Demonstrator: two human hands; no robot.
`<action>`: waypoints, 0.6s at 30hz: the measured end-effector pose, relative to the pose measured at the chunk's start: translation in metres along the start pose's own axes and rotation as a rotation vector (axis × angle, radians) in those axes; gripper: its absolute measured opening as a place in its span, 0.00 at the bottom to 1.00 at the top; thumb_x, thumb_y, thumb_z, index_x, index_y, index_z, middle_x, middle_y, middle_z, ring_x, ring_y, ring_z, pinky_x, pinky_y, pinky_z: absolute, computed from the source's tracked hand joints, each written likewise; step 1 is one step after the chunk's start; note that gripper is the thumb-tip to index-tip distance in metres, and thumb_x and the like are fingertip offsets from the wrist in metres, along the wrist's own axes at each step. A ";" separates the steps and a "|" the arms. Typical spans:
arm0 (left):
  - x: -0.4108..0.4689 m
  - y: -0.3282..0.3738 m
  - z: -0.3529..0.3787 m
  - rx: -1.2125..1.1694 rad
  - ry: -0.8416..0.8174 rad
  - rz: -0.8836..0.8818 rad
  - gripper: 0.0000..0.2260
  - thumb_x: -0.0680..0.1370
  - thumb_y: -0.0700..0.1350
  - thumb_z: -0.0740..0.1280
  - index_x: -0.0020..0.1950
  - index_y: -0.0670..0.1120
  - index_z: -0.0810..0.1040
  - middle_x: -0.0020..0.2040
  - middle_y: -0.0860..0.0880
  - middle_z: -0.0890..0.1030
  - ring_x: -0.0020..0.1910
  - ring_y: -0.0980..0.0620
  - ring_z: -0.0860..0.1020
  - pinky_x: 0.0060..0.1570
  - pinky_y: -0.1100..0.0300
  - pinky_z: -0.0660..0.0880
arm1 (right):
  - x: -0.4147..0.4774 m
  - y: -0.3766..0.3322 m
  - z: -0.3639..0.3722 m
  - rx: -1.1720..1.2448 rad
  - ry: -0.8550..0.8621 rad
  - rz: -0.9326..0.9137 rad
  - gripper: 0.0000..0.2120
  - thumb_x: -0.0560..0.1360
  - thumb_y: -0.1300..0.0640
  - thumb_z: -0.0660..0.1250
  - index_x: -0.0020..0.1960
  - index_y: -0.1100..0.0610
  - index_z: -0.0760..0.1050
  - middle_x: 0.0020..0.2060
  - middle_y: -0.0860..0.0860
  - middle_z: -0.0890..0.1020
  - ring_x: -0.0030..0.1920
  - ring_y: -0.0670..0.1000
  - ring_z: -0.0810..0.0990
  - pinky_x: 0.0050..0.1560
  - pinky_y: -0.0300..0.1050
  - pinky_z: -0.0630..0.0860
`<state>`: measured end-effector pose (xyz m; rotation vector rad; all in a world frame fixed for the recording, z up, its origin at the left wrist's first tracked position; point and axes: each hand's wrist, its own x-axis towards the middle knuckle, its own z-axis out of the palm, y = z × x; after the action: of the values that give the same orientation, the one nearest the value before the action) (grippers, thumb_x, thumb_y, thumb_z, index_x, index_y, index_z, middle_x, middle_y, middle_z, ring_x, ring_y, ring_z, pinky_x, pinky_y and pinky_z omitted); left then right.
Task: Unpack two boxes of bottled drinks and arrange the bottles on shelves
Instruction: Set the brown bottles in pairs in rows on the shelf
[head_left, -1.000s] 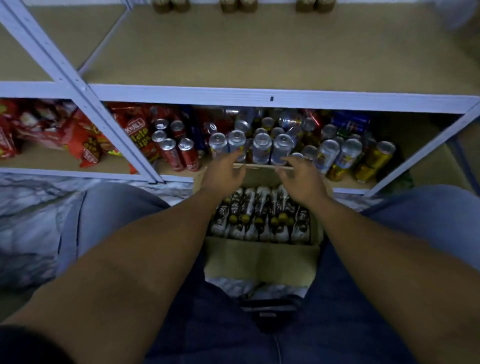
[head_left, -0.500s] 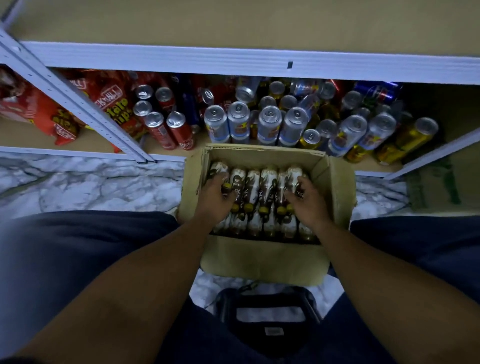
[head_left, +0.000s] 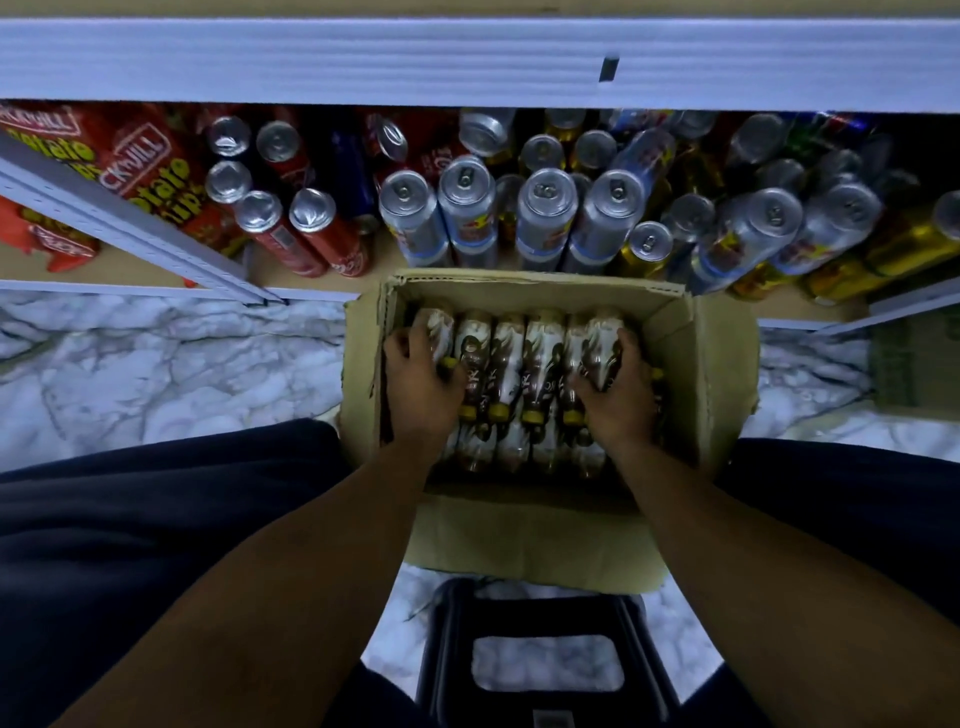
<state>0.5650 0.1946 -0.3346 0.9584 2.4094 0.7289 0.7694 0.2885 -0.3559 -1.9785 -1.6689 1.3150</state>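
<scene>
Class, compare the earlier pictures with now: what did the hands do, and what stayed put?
Both hands dropped from the far rim into the box. The left hand now grips the left-end bottle, the right hand the right-end bottle. Box and shelf cans stayed.

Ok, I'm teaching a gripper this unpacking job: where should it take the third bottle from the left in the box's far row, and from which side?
Probably the neck behind its yellow cap, from above. The third bottle lies on its side, cap toward the person, packed flank to flank with neighbours in the cardboard box, so only the narrower neck leaves finger room.
</scene>
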 end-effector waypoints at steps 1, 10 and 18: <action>0.000 -0.001 0.000 -0.016 0.009 0.008 0.32 0.77 0.42 0.74 0.79 0.43 0.66 0.72 0.39 0.66 0.66 0.40 0.72 0.63 0.57 0.69 | 0.001 0.001 0.001 -0.015 0.007 0.000 0.42 0.76 0.52 0.75 0.82 0.47 0.55 0.79 0.54 0.64 0.76 0.59 0.65 0.71 0.56 0.68; -0.002 -0.010 0.001 0.018 -0.008 -0.042 0.32 0.76 0.40 0.74 0.78 0.43 0.67 0.77 0.41 0.65 0.70 0.39 0.71 0.64 0.52 0.71 | -0.006 0.004 0.000 -0.008 0.093 0.030 0.40 0.75 0.53 0.76 0.80 0.44 0.58 0.66 0.56 0.79 0.64 0.61 0.78 0.61 0.55 0.77; -0.008 0.002 -0.011 -0.119 0.048 -0.029 0.31 0.74 0.38 0.73 0.76 0.47 0.68 0.71 0.44 0.70 0.67 0.42 0.73 0.66 0.52 0.73 | -0.020 -0.003 -0.014 0.080 0.160 -0.028 0.36 0.76 0.56 0.73 0.79 0.43 0.61 0.64 0.53 0.81 0.62 0.59 0.79 0.60 0.52 0.77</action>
<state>0.5652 0.1869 -0.3231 0.8667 2.3859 0.8832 0.7791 0.2770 -0.3370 -1.9511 -1.5407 1.1621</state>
